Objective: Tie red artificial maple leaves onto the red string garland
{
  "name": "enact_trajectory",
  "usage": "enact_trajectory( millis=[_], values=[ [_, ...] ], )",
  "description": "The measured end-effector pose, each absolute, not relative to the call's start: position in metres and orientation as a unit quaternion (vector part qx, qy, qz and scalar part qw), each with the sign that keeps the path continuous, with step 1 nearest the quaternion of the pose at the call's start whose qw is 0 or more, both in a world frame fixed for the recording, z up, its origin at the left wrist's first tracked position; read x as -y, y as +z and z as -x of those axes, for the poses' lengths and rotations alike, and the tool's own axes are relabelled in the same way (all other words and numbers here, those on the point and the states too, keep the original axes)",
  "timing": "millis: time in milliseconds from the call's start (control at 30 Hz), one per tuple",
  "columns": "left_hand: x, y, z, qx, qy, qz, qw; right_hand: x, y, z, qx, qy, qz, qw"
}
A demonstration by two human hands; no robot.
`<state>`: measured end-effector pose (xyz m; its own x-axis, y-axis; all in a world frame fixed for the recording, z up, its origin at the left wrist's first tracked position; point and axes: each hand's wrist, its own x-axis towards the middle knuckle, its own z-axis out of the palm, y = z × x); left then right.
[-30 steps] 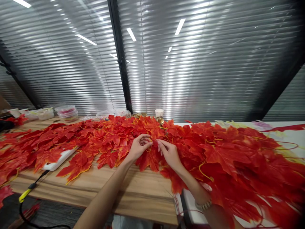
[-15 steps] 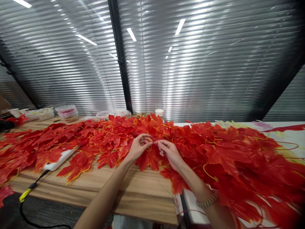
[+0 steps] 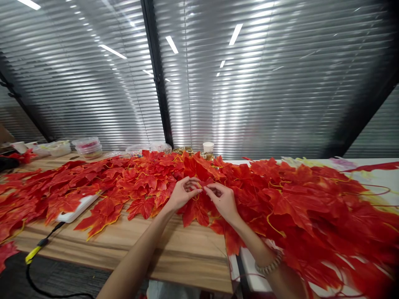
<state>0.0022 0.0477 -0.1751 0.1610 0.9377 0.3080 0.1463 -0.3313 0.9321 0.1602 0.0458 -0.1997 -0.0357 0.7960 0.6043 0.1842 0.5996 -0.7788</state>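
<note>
Red artificial maple leaves [image 3: 146, 182] with yellow edges and yellow stems lie in a long heap across the wooden table [image 3: 190, 257]. My left hand [image 3: 186, 193] is over the middle of the heap, its thumb and fingers pinched together at a thin yellow stem. Close beside it on the right, my right hand [image 3: 220, 199] pinches at nearly the same spot, fingertips almost touching the left ones. A red leaf [image 3: 195, 212] hangs just below the fingertips. What exactly sits between the right fingertips is too small to tell.
A white power strip [image 3: 79, 208] with a black and yellow cable lies left among leaves. Stacked plastic tubs [image 3: 88, 147], plastic bags and a white paper cup [image 3: 208, 147] stand at the back, before blinds. A white table [image 3: 383, 178] carries more leaves at right.
My right hand has turned and drawn slightly closer to my left. A leaf behind the hands has shifted, showing more of the cup and the golden item beneath it.
</note>
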Motion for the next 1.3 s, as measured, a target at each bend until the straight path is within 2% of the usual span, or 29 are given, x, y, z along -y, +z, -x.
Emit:
enact_trajectory(
  millis=[500,967,1300],
  values=[
    [-0.0482,-0.1777,-0.0016,-0.419,0.475,-0.667,0.392,-0.0424,-0.1966,-0.1600,0.699,0.228,0.362,0.573],
    [-0.0525,-0.1843,-0.0008,-0.403,0.478,-0.670,0.400,-0.0414,-0.1962,-0.1591,0.694,0.273,0.361,0.560],
    [-0.0504,-0.1808,0.0017,-0.409,0.450,-0.669,0.427,-0.0401,-0.1960,-0.1592,0.700,0.249,0.368,0.559]
  ],
)
